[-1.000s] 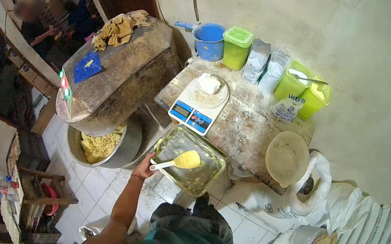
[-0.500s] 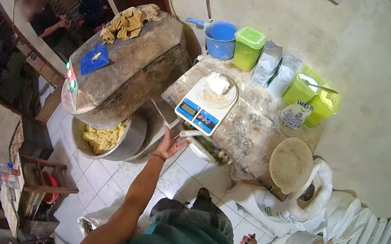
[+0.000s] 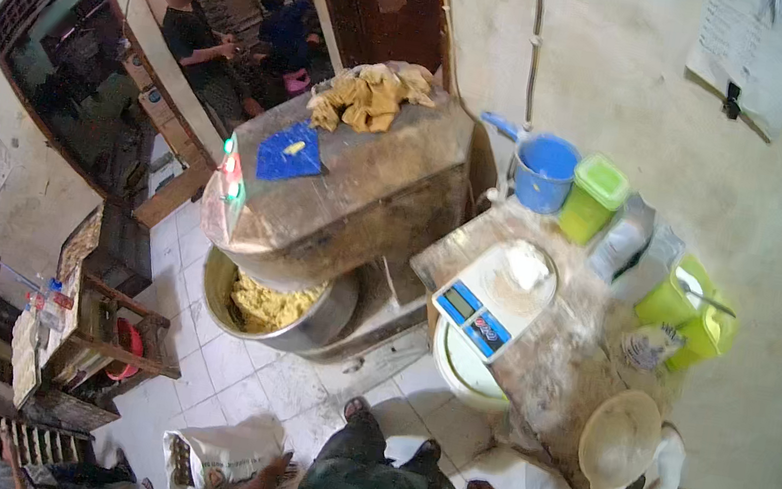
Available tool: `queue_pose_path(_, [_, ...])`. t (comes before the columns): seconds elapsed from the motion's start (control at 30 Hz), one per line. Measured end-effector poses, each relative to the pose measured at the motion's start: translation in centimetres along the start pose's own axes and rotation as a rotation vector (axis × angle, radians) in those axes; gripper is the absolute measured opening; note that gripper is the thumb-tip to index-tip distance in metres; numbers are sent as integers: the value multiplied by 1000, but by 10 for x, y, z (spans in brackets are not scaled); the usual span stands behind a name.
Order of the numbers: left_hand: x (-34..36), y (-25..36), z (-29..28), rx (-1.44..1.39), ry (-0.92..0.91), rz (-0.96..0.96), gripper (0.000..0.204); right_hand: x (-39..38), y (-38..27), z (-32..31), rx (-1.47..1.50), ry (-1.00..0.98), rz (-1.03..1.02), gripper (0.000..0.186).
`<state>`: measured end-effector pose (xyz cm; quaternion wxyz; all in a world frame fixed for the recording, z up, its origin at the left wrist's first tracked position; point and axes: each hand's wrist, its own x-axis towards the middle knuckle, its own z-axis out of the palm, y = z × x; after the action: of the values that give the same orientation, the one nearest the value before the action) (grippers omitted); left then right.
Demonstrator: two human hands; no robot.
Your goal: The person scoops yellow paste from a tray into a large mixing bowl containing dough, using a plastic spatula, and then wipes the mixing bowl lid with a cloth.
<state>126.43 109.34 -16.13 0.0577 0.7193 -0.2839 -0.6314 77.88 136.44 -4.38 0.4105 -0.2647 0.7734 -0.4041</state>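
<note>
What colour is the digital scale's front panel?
Front panel of the scale: blue, on a white body. Best seen in the head view.

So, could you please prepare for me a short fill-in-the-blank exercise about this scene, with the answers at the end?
1. The white heap sits on the digital ____.
2. The flat sheet beside the crumpled brown cloth is coloured ____.
3. Beside the blue pot stands a container with a ____ lid.
4. The metal bowl holding the yellow mass is on the table's ____ side.

Missing words: scale; blue; green; left.
</note>
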Motion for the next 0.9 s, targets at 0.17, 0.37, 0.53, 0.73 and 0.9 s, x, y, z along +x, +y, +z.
queue_pose_path(0.17, [-25, 35, -1, -242, -230, -25, 53, 92, -289, -28, 150, -457, -411, 31])
queue_pose_path(0.37, [-64, 214, 61, -83, -245, 228, 44, 215, -545, -32, 4, -281, -898, 34])
queue_pose_path(0.53, [-168, 361, 69, 295, -683, 569, 47, 363, -683, -48, -738, 410, -1065, 50])
queue_pose_path(0.73, [-273, 513, 25, 860, -994, 1059, 55, 523, -644, 0, -1094, 651, -958, 37])
queue_pose_path(0.9, [-349, 667, 104, 1180, -625, 1516, 71, 558, -637, -60, -708, 606, -794, 13])
